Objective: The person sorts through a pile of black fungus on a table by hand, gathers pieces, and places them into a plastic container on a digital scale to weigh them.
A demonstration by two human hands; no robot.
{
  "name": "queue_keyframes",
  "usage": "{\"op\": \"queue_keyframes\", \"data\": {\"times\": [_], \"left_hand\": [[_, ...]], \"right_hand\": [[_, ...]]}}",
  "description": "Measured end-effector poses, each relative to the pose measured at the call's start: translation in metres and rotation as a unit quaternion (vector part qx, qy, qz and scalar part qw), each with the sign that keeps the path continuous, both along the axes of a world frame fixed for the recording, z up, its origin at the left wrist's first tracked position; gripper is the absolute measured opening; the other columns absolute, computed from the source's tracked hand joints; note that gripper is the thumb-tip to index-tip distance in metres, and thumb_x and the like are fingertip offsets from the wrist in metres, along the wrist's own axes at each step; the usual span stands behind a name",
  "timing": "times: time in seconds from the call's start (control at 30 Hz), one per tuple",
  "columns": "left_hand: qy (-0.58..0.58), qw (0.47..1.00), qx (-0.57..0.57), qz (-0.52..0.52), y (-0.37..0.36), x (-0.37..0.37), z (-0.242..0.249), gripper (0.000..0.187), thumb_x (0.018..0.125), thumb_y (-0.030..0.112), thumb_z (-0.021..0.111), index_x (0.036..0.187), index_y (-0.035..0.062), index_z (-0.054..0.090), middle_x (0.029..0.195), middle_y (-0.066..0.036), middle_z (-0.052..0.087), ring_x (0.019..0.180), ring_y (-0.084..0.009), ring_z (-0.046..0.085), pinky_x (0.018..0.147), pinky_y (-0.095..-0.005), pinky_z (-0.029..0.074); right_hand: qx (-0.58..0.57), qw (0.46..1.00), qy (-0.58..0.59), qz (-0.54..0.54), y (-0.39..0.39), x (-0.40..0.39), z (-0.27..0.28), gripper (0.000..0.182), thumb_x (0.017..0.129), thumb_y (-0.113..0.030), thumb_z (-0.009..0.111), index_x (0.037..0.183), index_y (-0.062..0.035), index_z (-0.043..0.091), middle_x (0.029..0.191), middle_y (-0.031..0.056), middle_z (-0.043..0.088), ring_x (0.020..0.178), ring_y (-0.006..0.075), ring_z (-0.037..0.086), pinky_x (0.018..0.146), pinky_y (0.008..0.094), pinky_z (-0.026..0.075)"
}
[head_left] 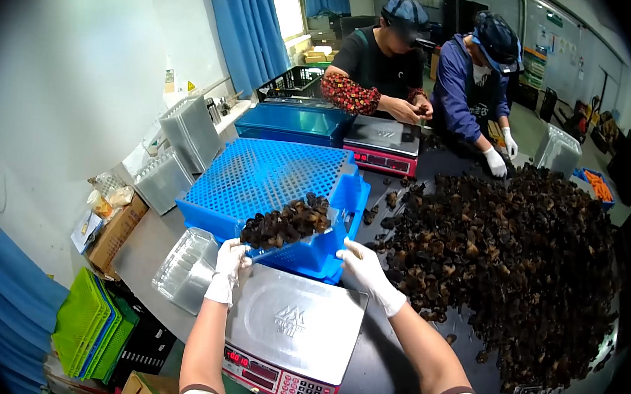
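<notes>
A clear plastic tray [334, 223] filled with dark wood ear mushrooms [287, 223] is over the near edge of a blue perforated crate [257, 173]. My left hand [229, 263], in a white glove, grips the tray's near left corner between thumb and fingers. At the tray's right end is my gloved right hand [369, 269], its fingertips against the side; the exact contact is hard to make out. Below both hands lies a digital scale [293, 319] with a bare steel plate and a lit red display.
A big heap of wood ears [504, 266] covers the table's right side. Stacked clear trays [188, 268] sit left of the scale. Across the table, two people work by a second scale [382, 144]. Green crates [90, 327] stand at lower left.
</notes>
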State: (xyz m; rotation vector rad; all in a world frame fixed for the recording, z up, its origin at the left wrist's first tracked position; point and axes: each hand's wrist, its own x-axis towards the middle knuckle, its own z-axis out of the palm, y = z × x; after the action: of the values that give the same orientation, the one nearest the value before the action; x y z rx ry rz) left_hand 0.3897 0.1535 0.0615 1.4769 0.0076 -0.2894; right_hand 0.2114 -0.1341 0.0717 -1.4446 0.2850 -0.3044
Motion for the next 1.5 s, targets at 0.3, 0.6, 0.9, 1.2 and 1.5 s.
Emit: {"op": "queue_keyframes", "data": {"times": [0.3,0.6,0.9,1.2,1.5], "left_hand": [[-0.098,0.987,-0.061,0.115,-0.041,0.049,0.001,0.054,0.087,-0.003,0.060,0.136,0.0038,0.039,0.125,-0.017,0.050,0.103,-0.0246,0.059,0.077,-0.0296,0.055],[-0.365,0.709,0.596,0.089,0.152,0.028,-0.019,0.026,0.087,0.019,0.061,0.106,0.0018,0.067,0.100,-0.021,0.065,0.092,-0.0331,0.064,0.083,-0.0399,0.050],[-0.153,0.897,0.412,0.046,0.225,0.073,-0.048,0.017,0.088,0.012,0.065,0.094,-0.0025,0.070,0.077,-0.003,0.066,0.067,-0.0145,0.056,0.065,-0.0276,0.047],[-0.298,0.781,0.449,0.314,0.147,0.020,0.002,0.036,0.098,0.027,0.049,0.109,-0.0054,0.062,0.106,-0.021,0.065,0.092,-0.0282,0.061,0.084,-0.0385,0.047],[-0.598,0.666,0.390,-0.216,0.033,-0.216,0.024,0.010,0.084,-0.002,0.059,0.092,0.0036,0.057,0.089,-0.011,0.056,0.086,-0.0283,0.053,0.082,-0.0392,0.043]], "right_hand": [[-0.028,0.992,0.104,0.066,-0.008,-0.100,0.004,0.031,0.091,-0.016,0.059,0.117,0.0017,0.063,0.096,0.0047,0.068,0.082,0.0085,0.062,0.068,0.0218,0.050],[-0.106,0.973,0.192,-0.067,-0.052,-0.276,-0.028,0.025,0.090,-0.012,0.062,0.111,0.0018,0.066,0.105,0.0077,0.069,0.091,0.0117,0.062,0.080,0.0258,0.050],[-0.122,0.919,0.288,-0.240,-0.036,-0.377,-0.031,0.026,0.090,-0.013,0.060,0.112,-0.0002,0.065,0.104,0.0107,0.070,0.091,0.0156,0.065,0.085,0.0264,0.050],[-0.494,0.857,0.149,-0.015,0.036,-0.375,-0.074,0.032,0.077,-0.009,0.067,0.108,-0.0126,0.065,0.103,0.0067,0.061,0.093,0.0271,0.057,0.085,0.0359,0.047],[-0.378,0.860,0.057,-0.337,-0.051,-0.320,-0.091,0.016,0.085,-0.006,0.056,0.100,-0.0076,0.061,0.092,0.0103,0.059,0.091,0.0296,0.055,0.083,0.0402,0.045]]}}
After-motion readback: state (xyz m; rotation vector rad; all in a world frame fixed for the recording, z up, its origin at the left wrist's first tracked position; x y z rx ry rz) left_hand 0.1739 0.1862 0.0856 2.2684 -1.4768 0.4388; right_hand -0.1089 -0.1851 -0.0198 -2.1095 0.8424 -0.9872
